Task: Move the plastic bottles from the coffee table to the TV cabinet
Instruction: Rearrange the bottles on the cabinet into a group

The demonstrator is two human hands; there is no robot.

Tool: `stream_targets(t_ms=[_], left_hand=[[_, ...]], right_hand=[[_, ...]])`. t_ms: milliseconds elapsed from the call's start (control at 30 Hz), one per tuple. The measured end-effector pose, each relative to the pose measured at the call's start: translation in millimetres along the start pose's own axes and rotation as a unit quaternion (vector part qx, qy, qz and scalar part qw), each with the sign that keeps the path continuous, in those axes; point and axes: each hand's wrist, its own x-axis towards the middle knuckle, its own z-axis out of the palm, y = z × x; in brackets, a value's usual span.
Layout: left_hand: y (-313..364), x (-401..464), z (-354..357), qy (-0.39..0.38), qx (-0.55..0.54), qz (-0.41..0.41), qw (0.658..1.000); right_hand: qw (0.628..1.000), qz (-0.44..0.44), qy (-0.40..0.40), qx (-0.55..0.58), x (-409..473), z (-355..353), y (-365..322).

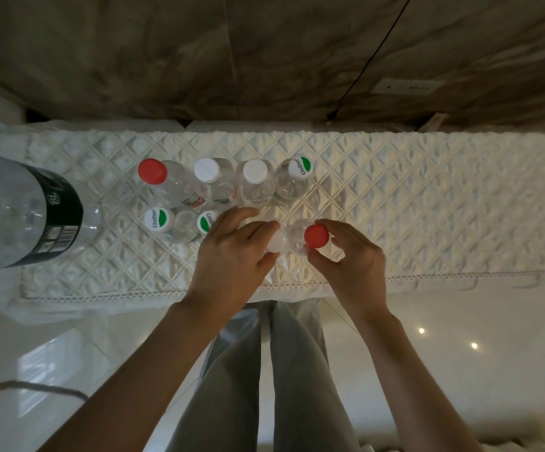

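Standing over a cloth-covered surface (427, 197) that I take, by the gathered bottles, for the TV cabinet, I set down two small plastic bottles at the near edge of a growing cluster. My left hand (235, 256) wraps the neck of a white-capped bottle (276, 244), fingers closed round it. My right hand (351, 261) pinches a red-capped bottle (316, 235) just below the cap, thumb on the near side, fingertips on the right. The two bottles stand touching, side by side.

Behind them, four upright bottles line the far row: a red-capped one (152, 171) at the left, two white-capped (205, 169) (255, 171), and a green-and-white-capped one (300, 167) at the right. Two more green-and-white caps (157, 219) (206, 221) sit in the near row to the left, the second partly hidden by my left fingers. A large dark-labelled bottle (32, 216) stands at the far left of the cloth.

I judge this the placing step, with both bottles apparently resting on the quilted cloth, though I cannot tell whether their bases bear full weight yet. The next move calls for letting go of both necks straight upward without nudging the neighbours; the padded, uneven cloth and light, seemingly empty bottles make tipping likely. The coffee table is not in view, so I cannot say how many bottles remain there.
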Motion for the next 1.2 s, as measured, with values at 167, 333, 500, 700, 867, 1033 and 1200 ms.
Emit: stream_targets(t_ms=[167, 333, 500, 700, 867, 1033, 1200], left_hand=[[-12, 4, 0, 0.026, -0.019, -0.002, 0.999], [-25, 10, 4, 0.009, -0.060, -0.011, 0.998], [-30, 21, -2, -0.033, -0.080, -0.025, 0.996], [-33, 21, -6, -0.071, -0.089, -0.035, 0.993], [-34, 20, -3, -0.066, -0.083, -0.031, 0.994], [-40, 19, 2, -0.054, -0.082, -0.056, 0.994], [-40, 15, 4, -0.028, -0.100, -0.065, 0.993]], right_hand=[[0.999, 0.001, -0.022, 0.048, 11, -1, 1], [0.997, -0.018, -0.038, 0.061, 24, -2, -1], [0.994, -0.019, -0.062, 0.090, 38, -2, -4], [0.992, -0.026, -0.080, 0.092, 43, 1, -3], [0.991, -0.014, -0.078, 0.108, 41, 3, -2], [0.991, 0.003, -0.085, 0.099, 41, 7, -1], [0.992, -0.015, -0.076, 0.096, 41, 10, -1]])
